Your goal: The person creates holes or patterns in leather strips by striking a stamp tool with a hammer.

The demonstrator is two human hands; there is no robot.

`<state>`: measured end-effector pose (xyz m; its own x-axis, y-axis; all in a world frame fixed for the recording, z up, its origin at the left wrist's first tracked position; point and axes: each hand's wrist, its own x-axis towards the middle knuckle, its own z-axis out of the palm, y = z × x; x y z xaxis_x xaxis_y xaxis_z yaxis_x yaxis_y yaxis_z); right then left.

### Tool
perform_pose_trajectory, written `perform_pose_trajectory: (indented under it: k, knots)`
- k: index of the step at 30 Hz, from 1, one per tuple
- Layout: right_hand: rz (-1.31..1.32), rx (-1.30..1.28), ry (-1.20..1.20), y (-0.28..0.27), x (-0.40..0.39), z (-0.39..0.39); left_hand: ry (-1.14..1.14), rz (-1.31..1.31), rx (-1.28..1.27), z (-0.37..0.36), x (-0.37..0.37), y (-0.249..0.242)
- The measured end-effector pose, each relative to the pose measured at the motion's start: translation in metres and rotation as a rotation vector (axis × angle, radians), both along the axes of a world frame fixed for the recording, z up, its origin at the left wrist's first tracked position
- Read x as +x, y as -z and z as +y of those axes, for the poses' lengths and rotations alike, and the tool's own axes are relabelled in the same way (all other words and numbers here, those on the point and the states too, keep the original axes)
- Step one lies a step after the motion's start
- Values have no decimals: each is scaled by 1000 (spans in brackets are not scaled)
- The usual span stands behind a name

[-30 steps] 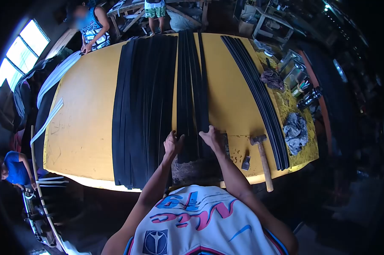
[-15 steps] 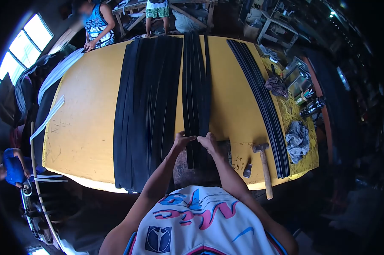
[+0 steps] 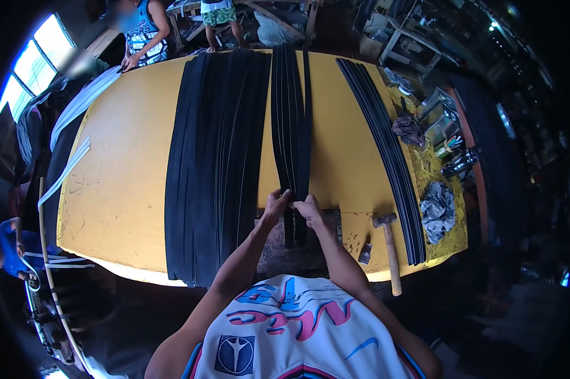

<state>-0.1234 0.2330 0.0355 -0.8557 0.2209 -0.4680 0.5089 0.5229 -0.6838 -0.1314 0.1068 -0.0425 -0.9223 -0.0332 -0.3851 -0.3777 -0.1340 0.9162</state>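
Note:
A narrow bundle of long black strips (image 3: 287, 114) runs up the yellow table, with a single black strip at its right side. My left hand (image 3: 277, 204) is closed on the near part of the bundle, thumb on top. Close beside it, my right hand (image 3: 308, 211) pinches the black strips at the right of the bundle. The strips' near ends hang past my fingers over a dark, worn plate (image 3: 272, 249) at the table's front edge. Fingertips of both hands are partly hidden.
A wide stack of black strips (image 3: 215, 158) lies left, another bundle (image 3: 386, 158) right. A hammer (image 3: 391, 252) and a small metal piece (image 3: 365, 253) lie front right. Crumpled cloth (image 3: 438, 213) sits at the right edge. Other people stand at the far side and left.
My left hand has shifted slightly up, its thumb now over the strips. The strip ends below my hands have spread apart. A person at the far side has leaned toward the table.

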Motion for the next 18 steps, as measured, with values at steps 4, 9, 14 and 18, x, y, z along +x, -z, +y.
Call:
perform_pose_trajectory:
  k: [4, 9, 14, 18]
  knots:
    - [-136, -338, -32, 0, -6, 10, 4, -42, 135, 1, 2, -14]
    - [151, -55, -18, 45, -16, 4, 112, 26, 289, 15, -7, -32]
    - [240, -168, -216, -73, 20, 14, 22, -247, 909, 30, -50, -71]
    - [271, -142, -275, -124, 102, 53, 175, 37, 1376, 61, -90, -62]
